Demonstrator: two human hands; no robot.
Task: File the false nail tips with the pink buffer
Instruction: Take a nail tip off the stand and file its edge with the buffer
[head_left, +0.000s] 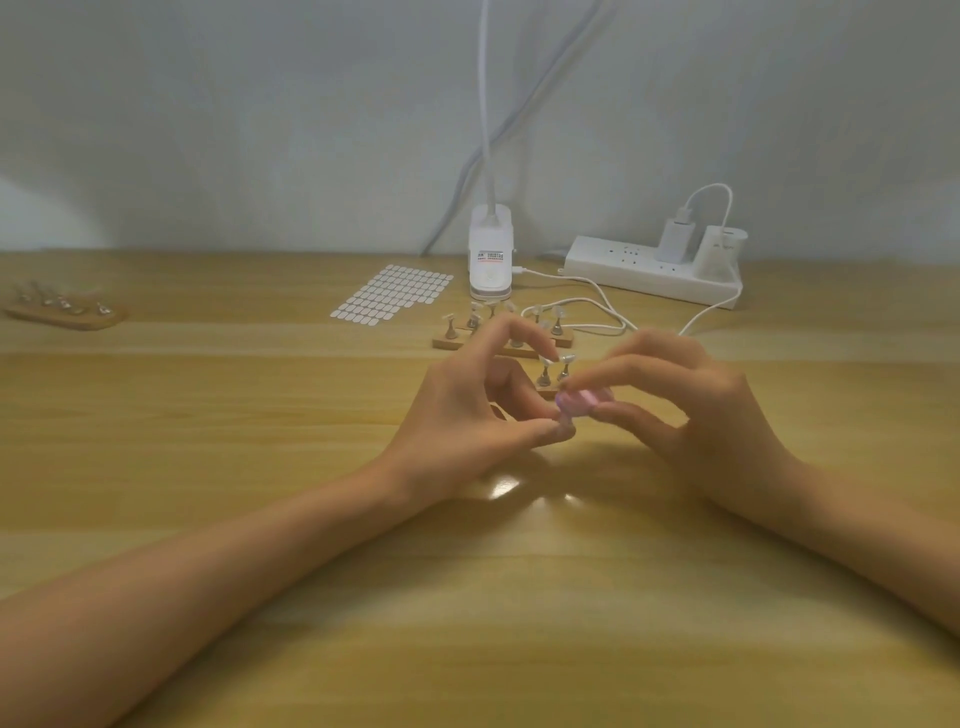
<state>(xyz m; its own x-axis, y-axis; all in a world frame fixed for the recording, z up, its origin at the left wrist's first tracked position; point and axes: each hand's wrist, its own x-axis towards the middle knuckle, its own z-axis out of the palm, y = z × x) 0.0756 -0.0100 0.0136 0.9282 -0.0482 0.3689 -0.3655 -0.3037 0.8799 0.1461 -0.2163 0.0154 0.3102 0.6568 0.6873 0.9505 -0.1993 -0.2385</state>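
At frame centre we see the right hand (696, 410) pinching the pink buffer (583, 403) btwn thumb & forefinger; left hand (467, 421) thumb & finger pinch a small item (560, 427) at its end, too blurred to name.

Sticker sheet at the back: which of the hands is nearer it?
Left. The left hand sits nearer the camera and slightly right of the sticker sheet; the right hand is farther right, past the left.

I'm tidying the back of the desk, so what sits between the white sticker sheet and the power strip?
The head view shows a white clamp-on lamp base standing between the sticker sheet and the power strip.
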